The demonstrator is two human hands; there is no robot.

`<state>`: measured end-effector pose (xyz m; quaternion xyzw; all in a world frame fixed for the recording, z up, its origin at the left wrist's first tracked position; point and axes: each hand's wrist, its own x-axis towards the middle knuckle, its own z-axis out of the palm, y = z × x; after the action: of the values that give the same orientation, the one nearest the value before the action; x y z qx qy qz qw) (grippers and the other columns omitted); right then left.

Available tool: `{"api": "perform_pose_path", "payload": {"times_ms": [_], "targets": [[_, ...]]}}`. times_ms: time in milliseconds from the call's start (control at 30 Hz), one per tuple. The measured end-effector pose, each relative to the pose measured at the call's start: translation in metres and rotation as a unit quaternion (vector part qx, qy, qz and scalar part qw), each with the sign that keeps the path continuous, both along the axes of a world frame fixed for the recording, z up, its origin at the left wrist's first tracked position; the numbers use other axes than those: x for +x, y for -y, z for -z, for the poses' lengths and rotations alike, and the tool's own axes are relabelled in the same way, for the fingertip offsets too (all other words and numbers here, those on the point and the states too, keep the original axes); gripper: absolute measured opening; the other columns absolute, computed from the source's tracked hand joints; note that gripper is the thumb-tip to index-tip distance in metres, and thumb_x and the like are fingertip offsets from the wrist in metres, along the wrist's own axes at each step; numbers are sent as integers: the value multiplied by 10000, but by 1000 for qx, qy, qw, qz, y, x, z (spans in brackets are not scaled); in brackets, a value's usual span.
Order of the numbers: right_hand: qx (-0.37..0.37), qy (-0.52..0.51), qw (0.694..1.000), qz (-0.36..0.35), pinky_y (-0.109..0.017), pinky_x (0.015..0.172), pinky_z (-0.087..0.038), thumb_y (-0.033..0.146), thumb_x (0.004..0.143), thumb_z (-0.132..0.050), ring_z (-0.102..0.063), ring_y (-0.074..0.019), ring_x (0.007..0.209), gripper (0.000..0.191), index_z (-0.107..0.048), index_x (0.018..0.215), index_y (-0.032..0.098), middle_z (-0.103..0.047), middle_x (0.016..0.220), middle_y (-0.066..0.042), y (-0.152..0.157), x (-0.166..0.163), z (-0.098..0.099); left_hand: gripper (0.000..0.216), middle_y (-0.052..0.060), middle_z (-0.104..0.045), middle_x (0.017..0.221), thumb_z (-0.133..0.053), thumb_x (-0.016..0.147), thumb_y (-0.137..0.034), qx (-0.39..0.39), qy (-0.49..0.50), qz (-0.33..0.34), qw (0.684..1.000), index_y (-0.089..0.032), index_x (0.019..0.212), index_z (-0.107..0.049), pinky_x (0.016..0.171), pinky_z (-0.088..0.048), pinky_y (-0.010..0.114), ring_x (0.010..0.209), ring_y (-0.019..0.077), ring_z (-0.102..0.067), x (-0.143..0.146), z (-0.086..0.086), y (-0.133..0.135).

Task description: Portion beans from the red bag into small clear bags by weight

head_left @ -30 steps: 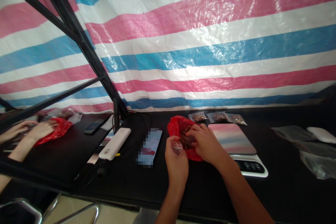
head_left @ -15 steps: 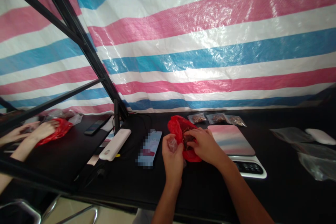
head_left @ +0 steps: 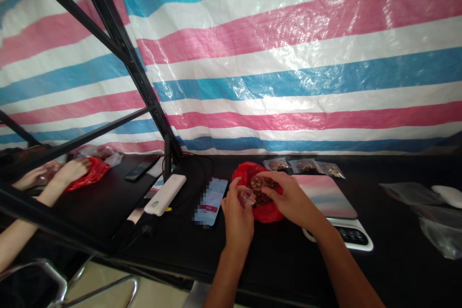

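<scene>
My left hand (head_left: 238,211) is closed around a small clear plastic bag (head_left: 247,196), its mouth spread into a ring. Between the fingers of my right hand (head_left: 285,192) is a small round clear cup (head_left: 257,183) with brown pieces in it, tilted near the bag. Under both hands lies an open red plastic bag (head_left: 269,215), full of small dark brown pieces (head_left: 265,197). Right of it is a white scale (head_left: 366,240) with a pinkish, shiny plate (head_left: 328,195), partly behind my right forearm.
Several filled clear packets (head_left: 303,165) lie behind the scale. Flat clear bags (head_left: 438,236) and a white rounded object (head_left: 447,196) are at right. A phone (head_left: 211,202) and white power bank (head_left: 166,195) lie left. Beyond a black frame (head_left: 122,48), another person's hands (head_left: 72,172) work at a red bag.
My right hand has come up out of the brown pieces, and the cup now shows in its fingers. The clear bag in my left hand faces it more openly. The view has shifted slightly.
</scene>
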<state>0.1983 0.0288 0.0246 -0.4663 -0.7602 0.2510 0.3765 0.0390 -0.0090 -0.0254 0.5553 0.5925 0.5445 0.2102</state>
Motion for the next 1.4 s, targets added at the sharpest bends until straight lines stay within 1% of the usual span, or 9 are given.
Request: {"api": "perform_pose_path", "payload": {"times_ms": [167,333,533,667,833,967,1133,1300,1400], "targets": [[-28,-10,996,-86,-378,1020,-477,97,836,-606,-644,-203,1056,347,-738,1115,255,-686,1169,-47,9,-10,-4,533,104,-705,1237,-566,898,-145,13,-67,39,997,-247,1419,-530,1002,-429,435,1109,281,-630,-8,5,2],[-33,-46,992,-112,-337,1026,-483,60,822,-579,-621,-184,1098,411,-734,1146,259,-602,1235,-49,14,-20,-5,581,137,-677,1266,-562,895,-143,11,-75,52,996,-207,1467,-486,993,-460,429,1141,291,-625,-14,8,2],[17,-39,992,-121,-360,1098,-448,1,806,-478,-581,-206,1211,521,-753,1148,281,-608,1260,-59,17,-27,-9,204,113,-697,1070,-591,921,-216,8,-99,60,993,-204,1112,-663,915,-482,433,1016,290,-628,-16,-1,5],[36,-28,990,-136,-361,1057,-474,-4,790,-464,-609,-205,1155,528,-767,1106,291,-645,1211,-47,20,-28,-14,219,107,-679,1096,-606,931,-258,-3,-61,84,995,-211,1144,-631,934,-472,429,1038,277,-613,-17,-4,12],[96,-55,994,-26,-392,1080,-463,119,872,-535,-608,-240,1181,355,-738,1129,254,-646,1233,-78,12,-25,-11,201,85,-652,1071,-606,952,-332,8,-19,52,998,-218,1117,-614,955,-451,394,1025,247,-585,-21,-6,14],[79,55,993,75,-416,1044,-460,137,876,-574,-600,-268,1139,336,-733,1164,207,-656,1206,-104,0,-16,6,187,86,-623,1072,-557,978,-361,0,24,-3,1000,-205,1071,-600,958,-451,378,1017,229,-588,-22,-6,9],[26,226,967,117,-452,987,-415,61,858,-548,-558,-303,1105,425,-731,1212,210,-668,1266,-110,-6,-10,21,126,52,-629,938,-625,908,-295,-84,47,41,995,-201,971,-569,838,-470,334,882,205,-616,-17,1,1],[7,243,963,117,-408,923,-391,47,876,-536,-573,-274,1109,429,-712,1217,239,-670,1302,-87,-5,-11,22,156,-2,-594,792,-667,778,-138,-81,47,-1,996,-221,862,-566,741,-434,290,785,191,-588,-9,3,-6],[-7,241,966,94,-386,921,-391,58,871,-566,-589,-257,1088,394,-721,1181,246,-697,1233,-70,-4,-7,19,201,-20,-578,783,-611,755,-79,-72,83,19,994,-220,891,-564,706,-424,264,737,166,-566,-4,0,-7]]}}
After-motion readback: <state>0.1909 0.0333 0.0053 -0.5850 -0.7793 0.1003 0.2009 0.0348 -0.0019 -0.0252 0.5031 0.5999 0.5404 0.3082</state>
